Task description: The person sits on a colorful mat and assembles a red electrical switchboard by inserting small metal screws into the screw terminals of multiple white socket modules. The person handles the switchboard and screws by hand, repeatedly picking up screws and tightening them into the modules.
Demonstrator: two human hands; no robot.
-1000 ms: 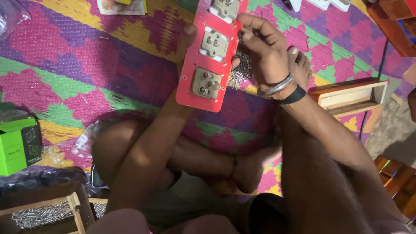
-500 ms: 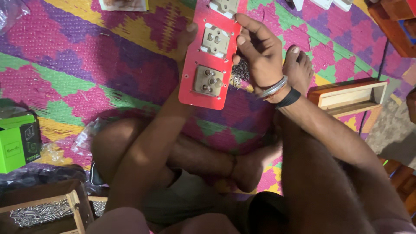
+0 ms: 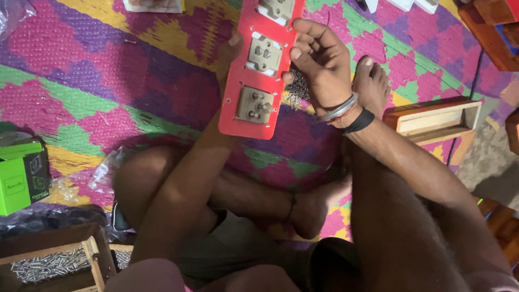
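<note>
Moved a little toward the top of the view since the earlier frame, the red plate (image 3: 258, 70) is now tipped further away from the body, its far end cut off by the picture's edge. It is held up off the mat (image 3: 81, 70) rather than laid flat, seemingly so that its fittings can be reached from the side. Three beige sockets (image 3: 255, 104) are seen set into it in a row. The left hand (image 3: 230, 51) is mostly hidden behind the plate; only a thumb and a bit of palm are shown at the left edge, so a grip from behind is judged likely, though how far the fingers are curled cannot be told. The right hand (image 3: 321, 59) is curled at the plate's right edge, fingertips pressed against it beside the middle socket; whether something small is pinched there cannot be told. A pile of small screws (image 3: 296, 92) is kept just under that hand on the mat, handy for picking. A bangle and a dark band are worn at the right wrist. The bare foot (image 3: 373, 81) is rested beside the hand. A wooden tray (image 3: 432, 120) is placed to the right, a green box (image 3: 21, 173) to the left, and a wooden box of screws (image 3: 48, 265) near the knee.
</note>
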